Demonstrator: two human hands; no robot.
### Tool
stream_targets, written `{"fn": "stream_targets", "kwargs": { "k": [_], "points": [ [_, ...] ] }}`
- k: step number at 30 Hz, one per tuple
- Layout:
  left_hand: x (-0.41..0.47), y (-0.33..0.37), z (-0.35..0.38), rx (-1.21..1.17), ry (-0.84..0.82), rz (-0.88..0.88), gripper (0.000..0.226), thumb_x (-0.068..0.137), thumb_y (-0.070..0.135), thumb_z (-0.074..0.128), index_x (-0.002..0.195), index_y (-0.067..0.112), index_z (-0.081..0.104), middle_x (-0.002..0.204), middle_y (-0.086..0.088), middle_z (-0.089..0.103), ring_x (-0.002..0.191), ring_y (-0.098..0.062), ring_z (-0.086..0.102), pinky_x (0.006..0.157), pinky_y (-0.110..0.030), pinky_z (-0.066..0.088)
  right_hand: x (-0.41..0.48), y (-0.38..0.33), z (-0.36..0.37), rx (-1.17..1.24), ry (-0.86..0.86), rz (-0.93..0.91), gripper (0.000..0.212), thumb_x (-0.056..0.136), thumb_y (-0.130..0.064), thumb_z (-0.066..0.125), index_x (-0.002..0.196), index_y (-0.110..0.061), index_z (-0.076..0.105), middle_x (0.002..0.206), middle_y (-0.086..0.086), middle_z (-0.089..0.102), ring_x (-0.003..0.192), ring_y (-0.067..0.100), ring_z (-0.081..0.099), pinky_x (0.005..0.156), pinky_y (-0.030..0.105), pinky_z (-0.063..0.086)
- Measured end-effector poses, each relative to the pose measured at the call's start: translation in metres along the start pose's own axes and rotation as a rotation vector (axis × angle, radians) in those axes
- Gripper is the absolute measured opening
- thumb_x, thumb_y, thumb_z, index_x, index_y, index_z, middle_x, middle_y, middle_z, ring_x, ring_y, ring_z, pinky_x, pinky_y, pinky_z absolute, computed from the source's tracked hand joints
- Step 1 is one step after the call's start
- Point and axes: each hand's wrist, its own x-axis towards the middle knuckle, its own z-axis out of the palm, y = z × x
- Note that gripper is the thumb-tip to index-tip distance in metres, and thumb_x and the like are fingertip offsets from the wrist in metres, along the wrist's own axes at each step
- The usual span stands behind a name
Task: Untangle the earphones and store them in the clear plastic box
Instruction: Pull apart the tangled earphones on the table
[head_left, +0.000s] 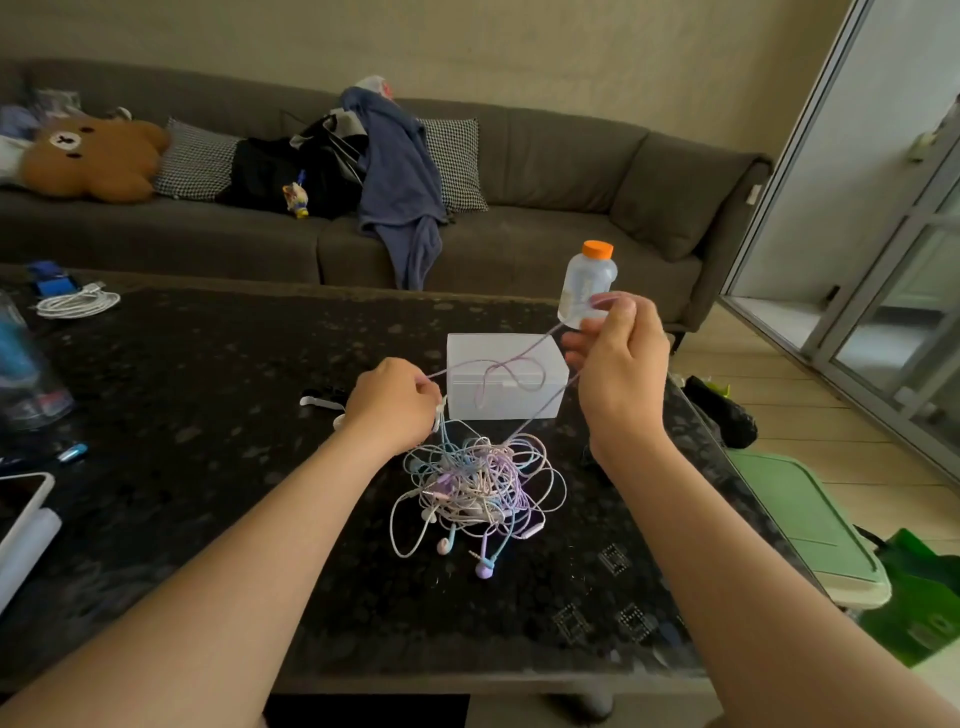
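Pastel earphones (483, 483) in purple, blue, pink and white lie in one tangled heap on the dark speckled surface (234, 395), near the front middle, with a few earbuds poking out on the near side. The left hand (395, 402) sits low, just above the heap's far left edge, its fingers curled and pinching a purple cord (519, 353). The right hand (621, 364) is raised higher and further right, and pinches the same cord between thumb and fingers. The cord runs taut from the left hand up to the right, and another stretch drops from the right hand back down into the heap. A slack loop of it hangs between the two hands.

The plastic box (506, 376), cloudy white with its lid down, stands just behind the heap. A small bottle (589, 283) with an orange cap shows behind the right hand, its base hidden by the fingers. A coiled white cable (78, 304) lies at the far left of the surface. Beyond the surface stands a grey sofa (545, 171) with a brown bear cushion (93, 158) and a blue garment (400, 187) draped over it
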Motion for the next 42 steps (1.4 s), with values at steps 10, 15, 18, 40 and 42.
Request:
{"fn": "stream_targets", "kwargs": {
  "k": [10,15,18,40,42],
  "points": [
    [0.000,0.016,-0.009,-0.694,0.052,-0.272,0.029,0.109,0.023,0.048,0.098,0.010,0.072,0.079,-0.007,0.079,0.084,-0.023,0.076,0.083,-0.039,0.059,-0.004,-0.015,-0.005,0.386,0.104,0.302,0.020,0.115,-0.026,0.033,0.107,-0.024,0.050,0.082,0.011,0.069,0.054,0.021,0.064,0.053,0.034,0.057],
    [-0.005,0.022,-0.022,-0.831,0.091,-0.313,0.024,0.104,0.023,0.059,0.087,0.011,0.071,0.070,-0.005,0.060,0.075,-0.023,0.068,0.072,-0.035,0.060,0.000,-0.001,-0.009,-0.204,-0.086,0.170,0.027,0.098,-0.020,0.058,0.090,0.003,0.070,0.071,0.009,0.060,0.063,0.018,0.050,0.059,0.032,0.044],
    [-0.008,0.025,-0.025,-0.860,0.055,-0.312,0.019,0.101,0.024,0.062,0.088,0.013,0.072,0.072,-0.002,0.055,0.073,-0.021,0.059,0.082,-0.043,0.062,-0.009,-0.005,-0.009,-0.488,-0.359,0.182,0.031,0.093,-0.021,0.062,0.072,0.000,0.067,0.059,0.004,0.052,0.057,0.017,0.048,0.056,0.027,0.044],
    [-0.037,0.037,-0.047,-0.623,0.165,-0.021,0.031,0.096,0.027,0.058,0.077,0.017,0.080,0.086,-0.004,0.076,0.092,-0.020,0.066,0.078,-0.033,0.043,-0.008,-0.023,-0.046,-0.811,-0.939,-0.073,0.022,0.100,-0.037,0.071,0.094,-0.020,0.084,0.053,-0.021,0.063,0.057,-0.001,0.058,0.064,0.021,0.047],
    [-0.038,0.033,-0.047,-0.599,0.059,-0.033,0.032,0.095,0.030,0.057,0.077,0.018,0.081,0.090,-0.003,0.079,0.086,-0.021,0.066,0.075,-0.035,0.045,-0.013,-0.019,-0.040,-0.774,-0.814,-0.182,0.020,0.100,-0.034,0.071,0.099,-0.018,0.083,0.057,-0.023,0.063,0.060,-0.004,0.060,0.062,0.013,0.046]
  ]
}}
